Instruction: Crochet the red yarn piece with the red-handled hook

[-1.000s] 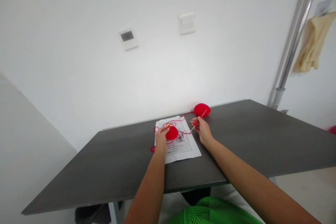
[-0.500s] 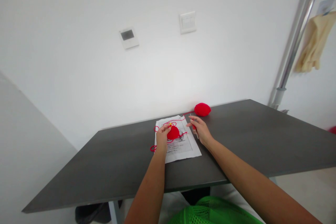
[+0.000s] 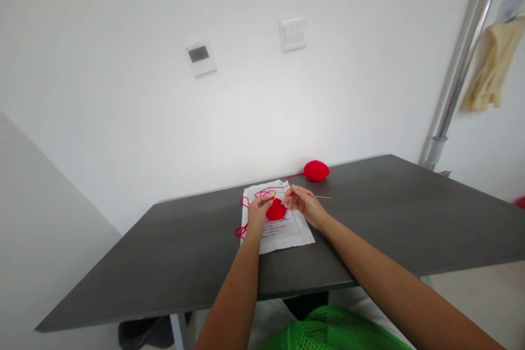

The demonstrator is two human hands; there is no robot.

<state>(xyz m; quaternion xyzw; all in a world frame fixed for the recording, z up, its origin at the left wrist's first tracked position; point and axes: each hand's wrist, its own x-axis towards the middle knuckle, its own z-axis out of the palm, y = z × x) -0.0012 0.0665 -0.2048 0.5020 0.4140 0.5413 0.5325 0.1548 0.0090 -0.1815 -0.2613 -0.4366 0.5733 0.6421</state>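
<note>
My left hand point(image 3: 258, 211) pinches the left edge of a round red crochet piece point(image 3: 276, 211) above the printed paper sheet point(image 3: 285, 236). A small yellow clip, perhaps a stitch marker point(image 3: 273, 196), shows at the piece's upper edge by the fingertips. Curled around a thin crochet hook point(image 3: 322, 197), my right hand point(image 3: 307, 205) is at the right side of the piece; the hook's shaft points to the right. Loose red yarn point(image 3: 241, 231) loops over the paper and past its left edge. Whether the right fingertips touch the piece is too small to tell.
A red yarn ball point(image 3: 316, 170) rests at the back of the dark table point(image 3: 184, 262), against the white wall. On the wall are a thermostat panel point(image 3: 201, 59) and a switch point(image 3: 293, 34). A metal pole point(image 3: 463, 71) and cream gloves point(image 3: 490, 68) are at the right.
My right hand has moved left to the crochet piece, and the hook has swung from near upright to pointing right. The piece has shifted slightly right in my left hand.
</note>
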